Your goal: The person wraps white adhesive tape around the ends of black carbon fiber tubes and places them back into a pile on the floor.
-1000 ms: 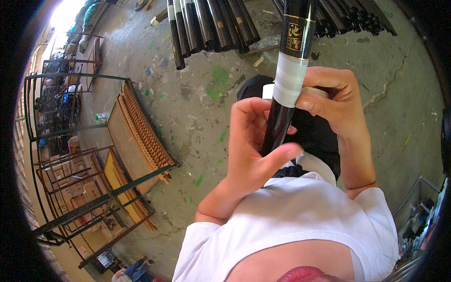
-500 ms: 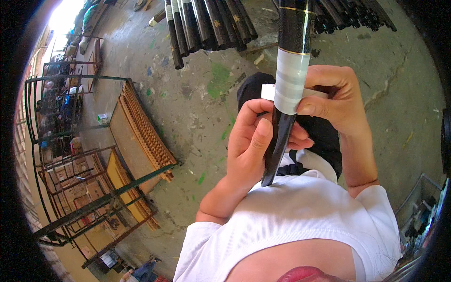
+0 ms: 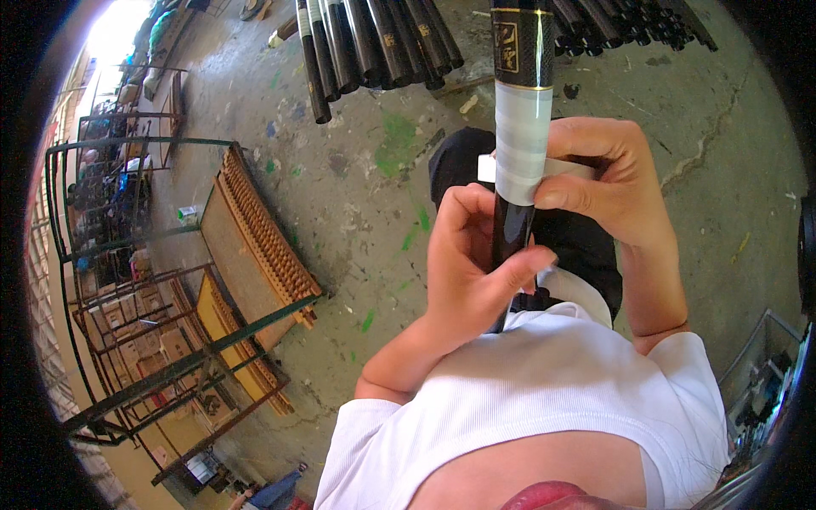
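Observation:
A glossy black rod tube [image 3: 512, 225] with gold rings and a gold emblem stands before my chest, its lower end against my white shirt. Pale white tape [image 3: 522, 127] is wrapped round it in overlapping bands. Below the tape, my left hand [image 3: 463, 276] is closed round the tube, its thumb laid across the front. My right hand [image 3: 616, 183] pinches at the tape's lower edge on the right side, thumb in front and fingers bent behind. A flat white strip [image 3: 486, 168] passes behind the tube, showing on both sides; its middle is hidden.
Several black tubes [image 3: 382, 47] lie side by side at the far edge, with another bundle [image 3: 629, 25] to their right. Metal racks [image 3: 153, 340] holding a notched wooden board [image 3: 259, 229] stand on the left. A grey crate [image 3: 761, 357] sits at the right.
My left thumb has swung across the front of the tube, and the fingers have shifted round it. The tube has turned, bringing the gold emblem into view, and leans slightly further left.

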`<state>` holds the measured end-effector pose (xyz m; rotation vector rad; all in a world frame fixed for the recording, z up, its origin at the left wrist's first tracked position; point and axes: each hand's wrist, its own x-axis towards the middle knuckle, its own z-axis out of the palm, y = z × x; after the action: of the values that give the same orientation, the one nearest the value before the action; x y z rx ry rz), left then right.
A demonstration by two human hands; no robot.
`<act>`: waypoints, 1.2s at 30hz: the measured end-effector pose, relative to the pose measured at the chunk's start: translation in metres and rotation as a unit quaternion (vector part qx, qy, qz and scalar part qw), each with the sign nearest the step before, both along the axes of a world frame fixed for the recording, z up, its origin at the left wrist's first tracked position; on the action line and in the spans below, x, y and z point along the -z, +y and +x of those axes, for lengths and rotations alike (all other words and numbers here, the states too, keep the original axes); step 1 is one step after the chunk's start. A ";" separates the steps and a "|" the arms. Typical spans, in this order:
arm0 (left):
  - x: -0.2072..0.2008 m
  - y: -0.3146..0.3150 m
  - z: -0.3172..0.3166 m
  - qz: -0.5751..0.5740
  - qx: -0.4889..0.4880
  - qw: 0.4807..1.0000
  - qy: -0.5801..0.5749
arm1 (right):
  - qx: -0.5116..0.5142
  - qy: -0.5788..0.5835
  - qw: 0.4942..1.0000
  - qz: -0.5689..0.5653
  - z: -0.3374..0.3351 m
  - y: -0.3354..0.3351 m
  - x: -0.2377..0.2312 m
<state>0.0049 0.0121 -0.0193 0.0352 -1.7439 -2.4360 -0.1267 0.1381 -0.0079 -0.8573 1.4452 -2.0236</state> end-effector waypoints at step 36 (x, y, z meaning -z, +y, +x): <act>-0.016 -0.009 -0.008 0.077 0.019 0.996 -0.049 | -0.065 -0.109 0.992 -0.024 -0.002 0.003 -0.007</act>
<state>-0.0031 0.0028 -0.0035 0.1429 -1.6043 -2.6334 -0.1286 0.1414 -0.0007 -0.7057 1.1951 -1.9922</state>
